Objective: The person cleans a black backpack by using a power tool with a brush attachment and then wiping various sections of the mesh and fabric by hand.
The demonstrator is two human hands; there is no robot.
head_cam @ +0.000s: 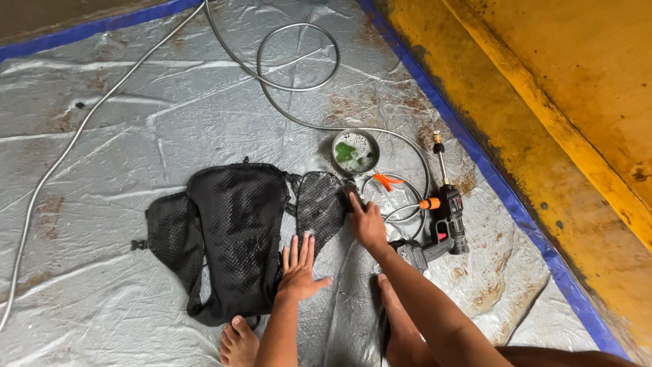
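Note:
A wet black mesh backpack (227,234) lies flat on a grey tarp (122,136), its shoulder strap (319,204) spread out to the right. My left hand (299,268) presses flat, fingers apart, on the tarp at the bag's lower right edge, beside the strap. My right hand (367,221) is closed over a dark brush (352,198) on the strap's right edge. My bare feet (239,343) rest on the tarp near the bottom.
A small metal bowl (355,151) with soapy water and a green sponge sits just beyond the strap. A cordless pressure-washer gun (445,217) lies at the right, with a grey hose (299,54) looping across the tarp. A yellow, stained surface (564,102) borders the right.

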